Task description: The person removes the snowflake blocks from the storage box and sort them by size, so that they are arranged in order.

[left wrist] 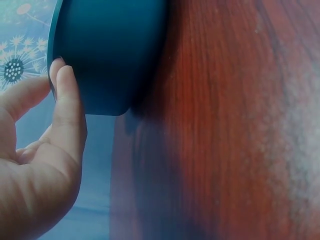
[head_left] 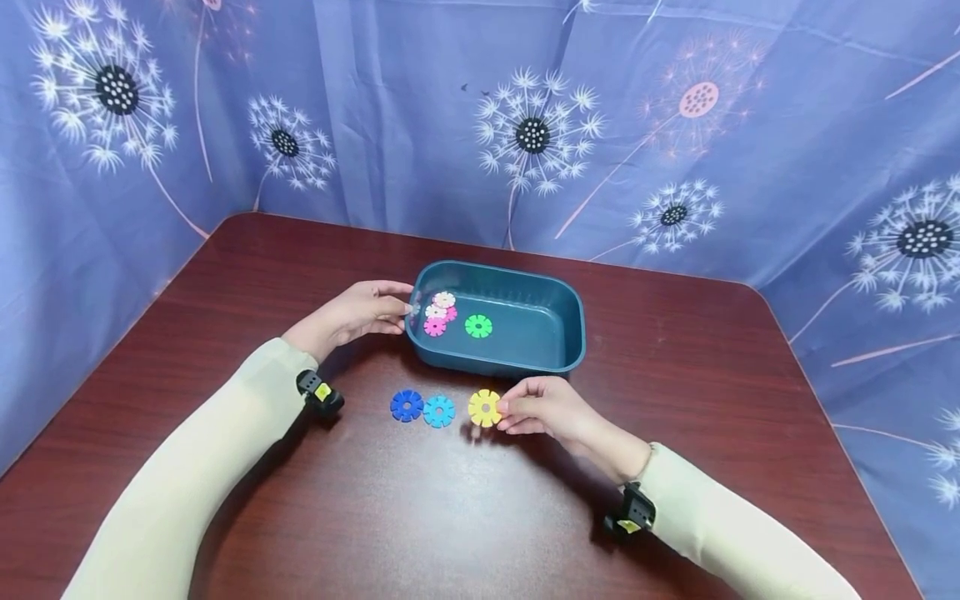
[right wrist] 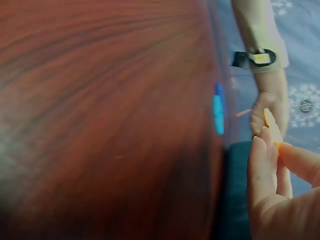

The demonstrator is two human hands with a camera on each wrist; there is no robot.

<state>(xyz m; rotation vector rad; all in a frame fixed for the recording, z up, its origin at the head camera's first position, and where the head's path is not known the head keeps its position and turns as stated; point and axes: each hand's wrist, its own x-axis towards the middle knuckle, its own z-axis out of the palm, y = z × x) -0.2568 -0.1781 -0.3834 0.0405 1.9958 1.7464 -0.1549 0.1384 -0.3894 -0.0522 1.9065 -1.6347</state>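
My left hand pinches the left rim of a dark teal plastic bin; in the left wrist view the thumb lies along the outside of the wall. My right hand pinches the edge of a yellow notched snowflake disc between thumb and fingers, in front of the bin. That disc appears edge-on in the right wrist view. Left of it, a dark blue disc and a light blue disc lie side by side on the table.
Inside the bin, white and pink discs overlap at the left, and a green disc lies apart from them. The brown wooden table meets a blue dandelion-print curtain at its back and sides.
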